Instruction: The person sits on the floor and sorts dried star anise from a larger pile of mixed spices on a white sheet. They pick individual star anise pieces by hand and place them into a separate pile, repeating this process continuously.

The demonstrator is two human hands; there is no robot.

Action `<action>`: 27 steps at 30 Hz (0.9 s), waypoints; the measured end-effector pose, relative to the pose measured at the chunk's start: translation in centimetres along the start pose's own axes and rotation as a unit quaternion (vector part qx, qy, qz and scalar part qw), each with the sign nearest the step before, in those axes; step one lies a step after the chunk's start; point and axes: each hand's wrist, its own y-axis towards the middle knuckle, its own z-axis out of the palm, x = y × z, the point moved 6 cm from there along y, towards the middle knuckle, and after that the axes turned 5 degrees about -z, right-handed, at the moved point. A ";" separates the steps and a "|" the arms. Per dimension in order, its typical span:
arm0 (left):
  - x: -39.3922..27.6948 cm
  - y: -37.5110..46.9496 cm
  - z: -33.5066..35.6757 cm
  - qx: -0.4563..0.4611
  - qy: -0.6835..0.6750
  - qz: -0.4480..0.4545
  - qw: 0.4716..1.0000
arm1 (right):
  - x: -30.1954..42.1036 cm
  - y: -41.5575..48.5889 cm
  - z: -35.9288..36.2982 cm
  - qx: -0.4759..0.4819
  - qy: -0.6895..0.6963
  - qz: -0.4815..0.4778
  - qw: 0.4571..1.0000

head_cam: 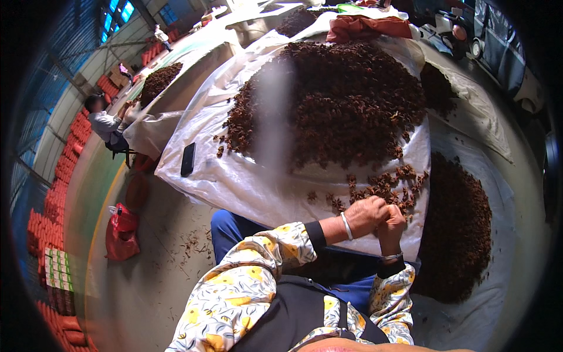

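My left hand and my right hand meet over the near right part of a table covered with white plastic sheeting. Their fingers are curled in against each other, and whatever may be between them is hidden. Just beyond the knuckles lies a loose scatter of dried star anise, with a few single pods to its left. A large dark heap of star anise fills the middle of the sheet behind that.
A black phone lies on the sheet's left corner. More star anise is piled on floor sheeting to the right. A red plastic bag stands on the floor at left. Another person sits at a neighbouring table; red sacks line the wall.
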 end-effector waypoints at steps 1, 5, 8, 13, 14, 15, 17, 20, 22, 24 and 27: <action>-0.7 -0.1 -0.6 -0.012 -0.014 0.018 1.000 | 0.0 -0.2 -0.1 -0.009 -0.004 0.000 1.000; 0.4 -1.1 -0.5 -0.001 -0.061 0.021 0.998 | 1.7 -0.3 0.2 0.028 0.006 -0.012 1.000; 1.3 -1.1 -0.6 0.058 -0.125 -0.022 0.990 | 1.9 -0.5 0.9 0.038 0.021 -0.040 0.998; -4.0 -2.2 -1.1 0.186 -0.289 0.162 0.925 | 1.3 0.0 0.9 0.015 -0.064 0.000 0.998; -6.0 -3.5 -0.8 0.228 -0.350 0.208 0.884 | 2.0 0.5 0.1 -0.016 -0.077 0.001 0.997; -8.6 -5.3 0.2 0.273 -0.449 0.240 0.817 | 1.5 0.8 -0.5 -0.035 -0.064 0.031 0.997; -9.9 -8.1 1.5 0.435 -0.475 0.110 0.757 | 0.0 0.8 -1.6 -0.070 -0.071 0.055 0.994; -6.6 -12.0 2.0 0.454 -0.185 0.091 0.867 | -1.2 0.6 -2.1 -0.065 -0.090 0.090 0.990; -3.6 -12.8 0.2 0.363 -0.165 0.012 0.917 | -1.3 0.6 -2.2 -0.071 -0.114 0.097 0.986; 0.8 -12.8 -1.2 0.187 -0.135 -0.148 0.962 | -1.7 0.5 -1.8 -0.065 -0.101 0.091 0.989; 3.6 -11.4 -2.1 0.111 -0.081 -0.169 0.976 | -0.8 0.5 -0.9 -0.041 -0.103 0.070 0.991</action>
